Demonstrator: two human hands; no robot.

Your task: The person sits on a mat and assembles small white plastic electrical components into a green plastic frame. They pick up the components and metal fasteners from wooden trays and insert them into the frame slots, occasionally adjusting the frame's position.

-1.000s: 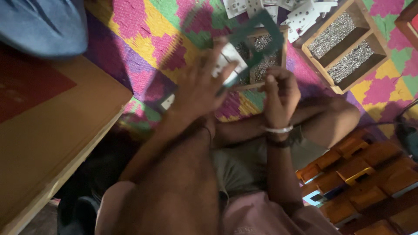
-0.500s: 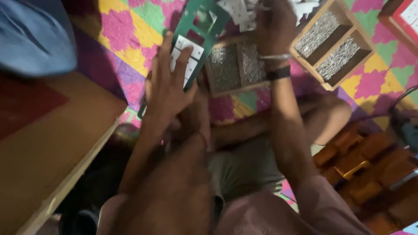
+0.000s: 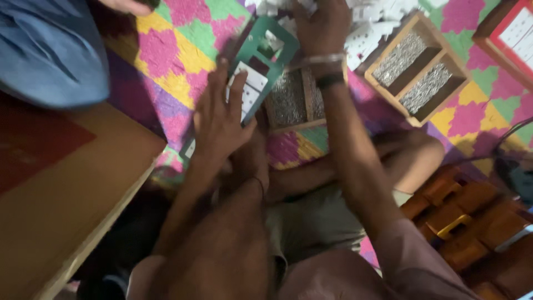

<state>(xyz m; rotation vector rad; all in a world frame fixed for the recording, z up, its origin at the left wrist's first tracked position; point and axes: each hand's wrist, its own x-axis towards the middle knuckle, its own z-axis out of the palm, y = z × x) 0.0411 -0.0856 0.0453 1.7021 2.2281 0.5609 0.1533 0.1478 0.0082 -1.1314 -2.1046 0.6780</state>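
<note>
You sit cross-legged on a foam floor mat of interlocking pink, yellow, green and purple tiles. On it, just ahead of your knees, lies a green plastic frame with rectangular windows, tilted so that it runs from the far middle of the mat back towards you. A white card with small dark dots sits in the frame's nearer window.

Your left hand rests flat on the near end of the frame, fingers spread wide and pressing on the white card. Your right hand reaches further out, to the frame's far end by a heap of small white pieces along the mat's far edge; its fingers look curled downward, but the blur makes it hard to tell whether they pinch anything. A bracelet and a dark band circle that wrist.

Just beside the frame, under your right forearm, stands a shallow wooden tray filled with small silvery metal parts. A second wooden box, split into two compartments of the same silvery parts, stands towards the mat's far right. A low wooden board with a red panel fills the left side, and blue cloth lies above it. Brown wooden blocks cluster at the lower right.
</note>
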